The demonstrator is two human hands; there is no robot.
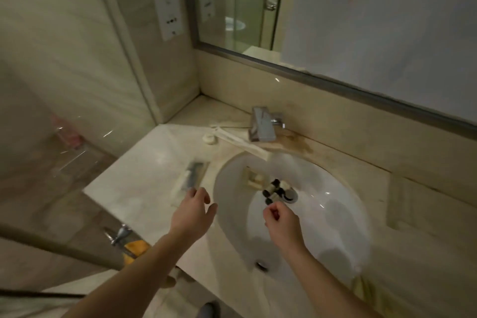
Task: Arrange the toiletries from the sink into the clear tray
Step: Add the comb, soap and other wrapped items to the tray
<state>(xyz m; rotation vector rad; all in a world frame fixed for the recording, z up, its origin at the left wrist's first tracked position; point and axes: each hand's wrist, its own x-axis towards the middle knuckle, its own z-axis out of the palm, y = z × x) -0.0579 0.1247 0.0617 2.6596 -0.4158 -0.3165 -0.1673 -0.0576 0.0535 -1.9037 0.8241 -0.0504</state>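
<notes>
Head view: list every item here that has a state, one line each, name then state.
small bottles: lying clustered in the sink basin by the drain, not yet moved.
soap box: lying in the basin, left of the bottles.
faucet: no water seen running.
clear tray: on the counter left of the sink, holding a dark item.
left hand: open, over the counter edge.
right hand: fingers curled, contents unclear.

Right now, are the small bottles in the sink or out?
In: the small bottles lie in the sink by the drain.
</notes>
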